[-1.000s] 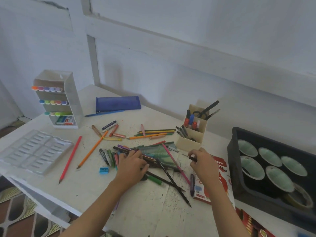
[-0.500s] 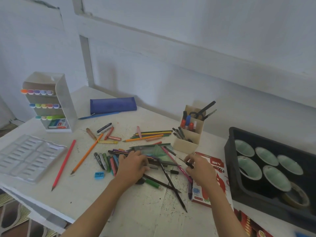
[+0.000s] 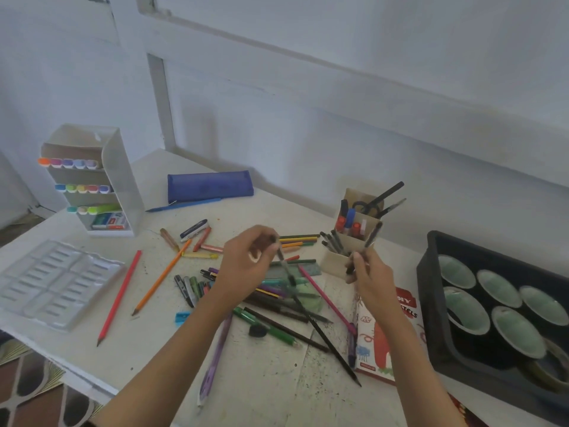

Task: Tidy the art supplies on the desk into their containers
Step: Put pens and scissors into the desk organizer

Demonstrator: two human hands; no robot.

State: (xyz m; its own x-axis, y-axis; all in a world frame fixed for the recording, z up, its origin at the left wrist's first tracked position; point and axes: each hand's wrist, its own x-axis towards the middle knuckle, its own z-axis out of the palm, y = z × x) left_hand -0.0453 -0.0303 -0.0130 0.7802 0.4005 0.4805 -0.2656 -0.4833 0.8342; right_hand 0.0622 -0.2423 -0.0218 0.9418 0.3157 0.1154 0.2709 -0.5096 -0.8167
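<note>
Slim dark pen (image 3: 373, 237), tilted, blurred.

Place: home hobby/art corner, not a shop or lab.
Tabletop: white painted tabletop (image 3: 261, 380), ink-specked & scuffed, pushed vs. wall at 12.
Wall: pale painted boards w/ raised battens (image 3: 338, 87), domestic look.
Floor: patterned tiles (image 3: 37, 392) at 7, household type.
Loose supplies: pencils (image 3: 160, 279), pens & crayons heaped at centre.
Storage: white marker rack (image 3: 123, 180) at 10 w/ coloured markers (image 3: 69, 163); blue pencil case (image 3: 209, 186) at 11; small pen holder (image 3: 335, 263) w/ scissors (image 3: 366, 206) at 2.
Paint gear: black tray (image 3: 431, 272) at 4 w/ pale green cups (image 3: 512, 332); clear plastic insert (image 3: 55, 282) at 9.
Kit box: pastels box (image 3: 378, 343) at 5.
</note>
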